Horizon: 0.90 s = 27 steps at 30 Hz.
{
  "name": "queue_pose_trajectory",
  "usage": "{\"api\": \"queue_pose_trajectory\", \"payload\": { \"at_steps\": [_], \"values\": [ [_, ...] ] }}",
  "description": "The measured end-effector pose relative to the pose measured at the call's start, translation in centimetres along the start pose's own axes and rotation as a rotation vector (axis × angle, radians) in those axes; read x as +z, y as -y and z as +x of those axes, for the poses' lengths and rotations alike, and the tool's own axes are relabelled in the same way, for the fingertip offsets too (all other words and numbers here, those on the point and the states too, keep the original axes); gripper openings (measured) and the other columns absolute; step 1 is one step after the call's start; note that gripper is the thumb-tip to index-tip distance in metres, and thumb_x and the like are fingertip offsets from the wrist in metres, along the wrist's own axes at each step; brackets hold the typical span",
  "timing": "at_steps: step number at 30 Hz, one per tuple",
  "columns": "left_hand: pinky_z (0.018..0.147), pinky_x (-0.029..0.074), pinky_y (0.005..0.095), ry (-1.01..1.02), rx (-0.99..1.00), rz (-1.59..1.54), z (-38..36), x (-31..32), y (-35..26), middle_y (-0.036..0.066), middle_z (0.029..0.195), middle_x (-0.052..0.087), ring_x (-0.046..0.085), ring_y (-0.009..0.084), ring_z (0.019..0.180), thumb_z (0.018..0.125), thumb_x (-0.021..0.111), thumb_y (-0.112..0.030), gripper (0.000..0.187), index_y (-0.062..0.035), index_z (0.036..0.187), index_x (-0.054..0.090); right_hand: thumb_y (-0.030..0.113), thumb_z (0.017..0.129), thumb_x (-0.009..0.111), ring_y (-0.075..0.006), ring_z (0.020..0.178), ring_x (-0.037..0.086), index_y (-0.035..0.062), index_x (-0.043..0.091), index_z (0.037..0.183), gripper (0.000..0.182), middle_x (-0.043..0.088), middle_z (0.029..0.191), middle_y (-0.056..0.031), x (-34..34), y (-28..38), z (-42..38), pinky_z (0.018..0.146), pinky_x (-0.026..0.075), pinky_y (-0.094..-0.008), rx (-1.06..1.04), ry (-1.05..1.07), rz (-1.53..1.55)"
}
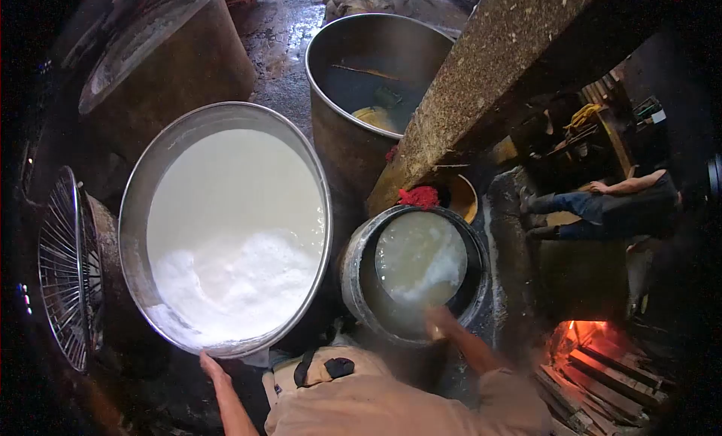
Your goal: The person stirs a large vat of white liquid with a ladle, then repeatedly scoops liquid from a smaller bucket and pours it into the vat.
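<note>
A wide metal vat [129, 233] holds milky white liquid with thick foam along its near side. My left hand [213, 366] is at the vat's near rim, its fingers closed at the edge and partly hidden. To the right stands a smaller metal pot [352, 274]. Inside it is a round bowl [410, 248] filled with cloudy liquid and some foam. My right hand [440, 323] reaches over the pot's near side and closes at the bowl's near edge; its fingers are blurred. A red cloth [419, 197] lies at the pot's far rim.
A tall drum [331, 127] with dark liquid stands behind. A thick slanting post [481, 82] rises beside it. At left are a wire basket [64, 270] and another large vessel [180, 67]. A fire [583, 342] burns at right, near a co-worker [602, 206].
</note>
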<state>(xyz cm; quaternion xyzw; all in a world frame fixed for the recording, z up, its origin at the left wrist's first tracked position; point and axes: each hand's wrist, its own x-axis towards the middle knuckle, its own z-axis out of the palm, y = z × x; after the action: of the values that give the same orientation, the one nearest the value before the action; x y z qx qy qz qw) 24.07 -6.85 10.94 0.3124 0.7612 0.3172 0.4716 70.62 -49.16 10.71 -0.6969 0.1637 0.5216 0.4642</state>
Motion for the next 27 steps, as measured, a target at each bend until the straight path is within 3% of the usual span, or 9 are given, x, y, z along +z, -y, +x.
{"api": "queue_pose_trajectory", "payload": {
  "at_steps": [3,5,7,11,13,19,23,25,27],
  "values": [
    [0.09,0.039,0.0419,-0.142,0.086,0.091,3.6,-0.8,-1.6,0.022,0.122,0.046,0.049,0.0319,0.107,0.082,0.042,-0.041,0.063,0.009,0.12,0.042,0.004,0.076,0.062,-0.0137,0.042,0.047,-0.0001,0.051,0.083,0.014,0.049,0.057,-0.0053,-3.0,-0.5,-0.5,0.038,0.043,-0.0292,-0.036,0.004,-0.344],
    [0.089,0.039,0.0414,-0.1,0.121,-0.024,6.5,-1.1,-2.4,0.023,0.123,0.045,0.049,0.0317,0.107,0.084,0.038,-0.043,0.063,0.0087,0.119,0.043,0.001,0.075,0.061,-0.0138,0.043,0.047,-0.0007,0.05,0.081,0.013,0.051,0.06,-0.0056,-2.7,1.6,-3.8,0.037,0.043,-0.0291,-0.001,0.112,-0.111],
    [0.089,0.04,0.0409,-0.093,0.145,0.001,9.8,-1.4,-3.0,0.024,0.123,0.044,0.048,0.0318,0.108,0.085,0.037,-0.045,0.064,0.0089,0.119,0.043,0.0,0.075,0.061,-0.0142,0.044,0.048,0.0002,0.049,0.08,0.013,0.051,0.062,-0.0056,-0.8,4.7,-7.4,0.037,0.043,-0.029,-0.057,0.047,-0.338],
    [0.086,0.04,0.0438,-0.215,0.153,0.221,15.9,-1.9,-3.9,0.028,0.114,0.05,0.05,0.0392,0.104,0.088,0.031,-0.048,0.064,0.009,0.111,0.05,-0.001,0.074,0.062,-0.0136,0.044,0.049,0.0021,0.049,0.078,0.014,0.049,0.059,-0.0049,1.1,6.4,-8.8,0.037,0.042,-0.0278,0.064,0.04,-0.142],
    [0.08,0.042,0.0489,-0.247,0.251,0.503,14.9,-1.9,-5.4,0.03,0.096,0.058,0.053,0.0454,0.095,0.091,0.029,-0.046,0.063,0.0098,0.101,0.056,-0.002,0.074,0.062,-0.0129,0.044,0.048,0.0021,0.049,0.075,0.013,0.049,0.059,-0.005,5.3,9.4,-11.8,0.036,0.041,-0.0272,0.101,-0.014,-0.258],
    [0.07,0.043,0.0484,-0.357,0.422,0.436,16.3,-0.9,-2.9,0.03,0.082,0.058,0.055,0.0451,0.082,0.093,0.033,-0.039,0.054,0.0092,0.085,0.057,-0.002,0.076,0.06,-0.0135,0.044,0.047,-0.0001,0.051,0.075,0.009,0.049,0.059,-0.0052,17.4,11.0,-10.9,0.037,0.039,-0.0274,0.093,0.077,-0.362],
    [0.068,0.044,0.0473,-0.356,0.369,0.404,11.3,-0.6,-7.0,0.03,0.082,0.057,0.056,0.0431,0.082,0.093,0.037,-0.035,0.046,0.009,0.088,0.052,0.0,0.077,0.058,-0.0152,0.043,0.048,-0.0007,0.052,0.075,0.006,0.049,0.059,-0.0055,27.9,10.9,-8.6,0.037,0.04,-0.0283,0.05,0.206,-0.352],
    [0.074,0.041,0.049,-0.357,0.391,0.321,11.2,-0.4,-6.8,0.032,0.091,0.056,0.052,0.0459,0.087,0.092,0.035,-0.038,0.05,0.0094,0.096,0.051,0.001,0.077,0.057,-0.0155,0.042,0.047,0.0004,0.052,0.074,0.005,0.049,0.057,-0.0053,31.9,9.8,-5.7,0.037,0.04,-0.0287,0.142,0.445,0.013],
    [0.073,0.041,0.0486,-0.273,0.262,0.401,11.0,-0.7,-7.3,0.032,0.091,0.055,0.052,0.0457,0.088,0.093,0.035,-0.037,0.049,0.0098,0.096,0.051,0.002,0.076,0.057,-0.015,0.041,0.046,0.0013,0.052,0.073,0.006,0.047,0.055,-0.0046,38.0,9.8,-5.4,0.037,0.039,-0.0284,0.009,0.391,-0.134]
  ]
}}
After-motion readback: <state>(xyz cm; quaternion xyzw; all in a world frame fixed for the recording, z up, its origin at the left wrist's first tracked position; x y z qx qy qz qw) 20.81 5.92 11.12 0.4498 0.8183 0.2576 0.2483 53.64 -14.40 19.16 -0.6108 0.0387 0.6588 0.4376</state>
